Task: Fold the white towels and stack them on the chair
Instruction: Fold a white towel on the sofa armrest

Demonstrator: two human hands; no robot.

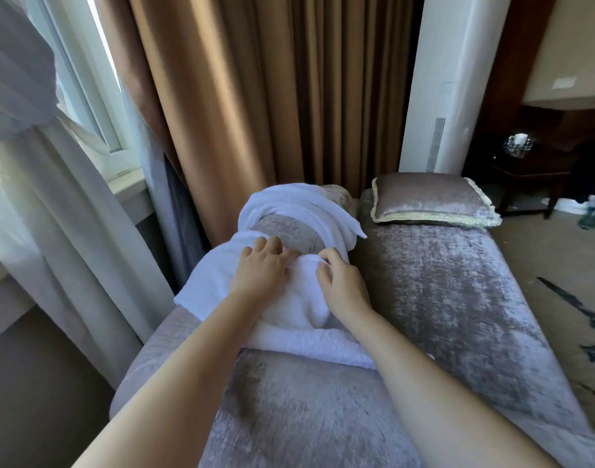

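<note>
- A long grey velvet chair [441,298] stretches away from you, with a padded arm along its left side.
- Behind it hangs a brown curtain [255,96]. A sheer curtain [53,204] and a window [100,96] are to the left, and a white column [454,79] is to the right.
- One grey cushion [431,201] with pale trim lies at the far end of the seat, well apart from your hands.
- A dark table [532,163] stands in the far right corner, beside a patterned carpet [559,265].
- Two white towels are in view.
- The far towel [303,204] is draped loosely over the far end of the chair's arm, bunched in rope-like folds.
- The near towel [289,332] lies across the arm just in front of it, in thick layers, with its near edge on the seat.
- Your two bare forearms reach forward from the bottom corners and meet over the near towel, hiding part of its middle.
- Your left hand [260,266] rests palm down on the far part of the near towel. Its fingers are straight and spread, and the tips reach the velvet past the towel's edge.
- Your right hand [340,282] is just beside it, not touching it. Its fingers are curled and pinch a fold at the near towel's far edge.
</note>
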